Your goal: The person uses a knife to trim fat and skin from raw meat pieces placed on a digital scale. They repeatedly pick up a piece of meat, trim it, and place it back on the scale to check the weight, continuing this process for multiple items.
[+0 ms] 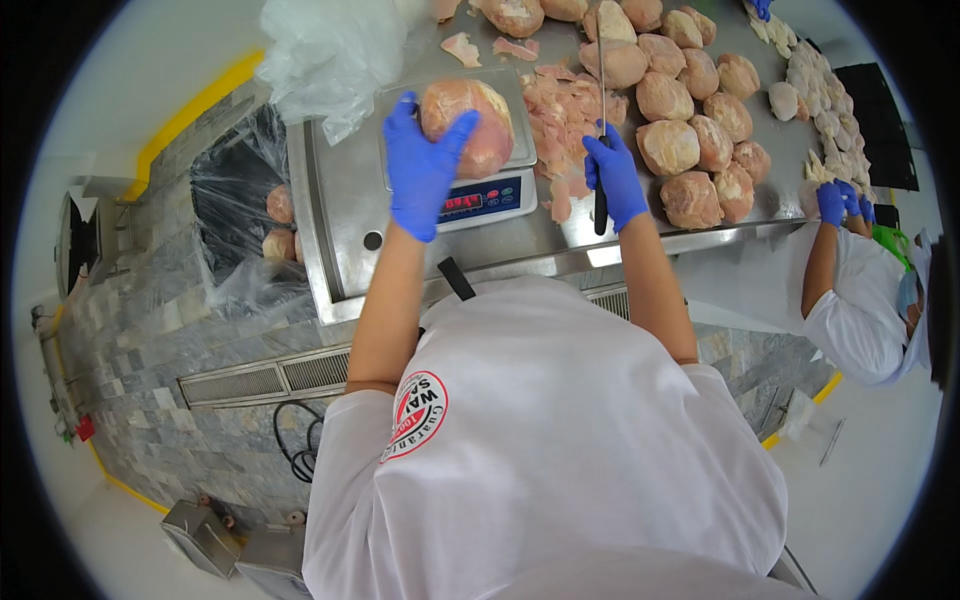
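Observation:
My left hand (pixel 420 165), in a blue glove, rests with spread fingers on a large pink ball of raw meat (pixel 478 122) that sits on the steel pan of a digital scale (pixel 500 196). My right hand (pixel 613 178), also gloved in blue, grips the black handle of a long thin knife (pixel 601 80); its blade points away from me over a heap of pink meat trimmings (pixel 560 110) beside the scale.
Several rounded meat portions (pixel 690 120) lie on the steel table (pixel 345 210) to the right. A clear plastic bag (pixel 330 60) lies at the table's back left; a bag-lined bin (pixel 240 220) with meat stands left. A co-worker's gloved hands (pixel 840 203) work at the right.

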The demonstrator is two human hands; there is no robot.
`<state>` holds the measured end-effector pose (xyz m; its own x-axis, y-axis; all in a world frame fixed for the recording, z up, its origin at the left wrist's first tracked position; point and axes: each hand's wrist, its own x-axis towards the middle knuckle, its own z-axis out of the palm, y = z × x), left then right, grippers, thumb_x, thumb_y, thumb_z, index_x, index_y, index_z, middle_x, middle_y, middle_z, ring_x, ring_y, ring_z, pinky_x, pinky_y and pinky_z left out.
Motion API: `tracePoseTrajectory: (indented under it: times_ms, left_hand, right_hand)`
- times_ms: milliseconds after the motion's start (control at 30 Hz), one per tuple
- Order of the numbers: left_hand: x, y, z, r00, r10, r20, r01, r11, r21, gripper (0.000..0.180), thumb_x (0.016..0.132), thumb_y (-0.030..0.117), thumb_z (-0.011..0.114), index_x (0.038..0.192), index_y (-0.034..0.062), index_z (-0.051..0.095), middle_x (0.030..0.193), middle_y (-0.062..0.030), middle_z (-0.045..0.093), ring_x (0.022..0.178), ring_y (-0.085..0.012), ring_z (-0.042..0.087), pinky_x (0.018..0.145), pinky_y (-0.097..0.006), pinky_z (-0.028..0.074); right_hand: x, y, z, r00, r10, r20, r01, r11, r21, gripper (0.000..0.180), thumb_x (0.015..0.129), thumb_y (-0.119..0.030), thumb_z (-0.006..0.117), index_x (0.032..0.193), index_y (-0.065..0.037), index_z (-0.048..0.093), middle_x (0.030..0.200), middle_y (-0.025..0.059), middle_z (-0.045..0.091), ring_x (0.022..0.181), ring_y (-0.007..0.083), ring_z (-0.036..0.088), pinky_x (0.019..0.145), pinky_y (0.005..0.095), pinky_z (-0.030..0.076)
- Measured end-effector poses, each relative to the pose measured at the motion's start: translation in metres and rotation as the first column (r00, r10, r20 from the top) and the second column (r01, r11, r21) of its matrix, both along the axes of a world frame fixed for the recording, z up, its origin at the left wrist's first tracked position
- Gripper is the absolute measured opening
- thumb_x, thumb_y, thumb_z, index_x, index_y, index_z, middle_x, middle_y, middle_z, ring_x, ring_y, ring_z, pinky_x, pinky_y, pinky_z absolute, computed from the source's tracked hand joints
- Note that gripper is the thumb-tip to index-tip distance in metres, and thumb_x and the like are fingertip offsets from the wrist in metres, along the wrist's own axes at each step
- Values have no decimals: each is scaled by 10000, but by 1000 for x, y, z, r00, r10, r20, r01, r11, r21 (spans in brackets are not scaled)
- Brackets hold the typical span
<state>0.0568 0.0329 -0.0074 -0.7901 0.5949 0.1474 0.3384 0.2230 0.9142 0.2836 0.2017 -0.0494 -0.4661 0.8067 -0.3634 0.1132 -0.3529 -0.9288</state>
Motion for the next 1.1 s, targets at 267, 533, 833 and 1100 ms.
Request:
tracePoseTrajectory:
  times_ms: [267,533,833,1100]
  left_hand:
    - [-78,26,20,827,-558,-70,559,829,-9,883,756,314,876,1479,40,451,1498,-126,478,1389,-294,448,1138,-387,389]
    - [-39,16,0,939,-345,13,345,936,-76,1147,621,418,950,1479,-67,363,1423,-242,498,1327,-308,506,1103,-398,427]
    - [-74,16,-9,731,-682,34,681,732,29,822,853,217,783,1526,50,342,1489,-135,465,1369,-243,467,1138,-367,396]
    - [-76,27,18,609,-753,250,763,642,75,884,818,309,831,1530,67,367,1472,-102,490,1370,-210,455,1155,-366,366]
  right_hand:
    - [-1,-5,19,980,199,11,-184,879,439,722,933,-97,613,1582,-125,299,884,26,616,754,132,578,722,288,501]
    - [-8,-27,46,881,233,412,-444,707,550,658,978,-477,609,1509,-155,394,913,174,691,819,310,690,755,408,533]
    - [-10,-31,77,675,323,663,-731,413,543,768,957,-495,613,1580,-205,269,870,156,711,765,366,687,702,439,538]
    - [-66,-15,87,627,351,696,-779,299,551,763,956,-549,570,1570,-202,276,892,186,712,788,395,696,702,476,541]
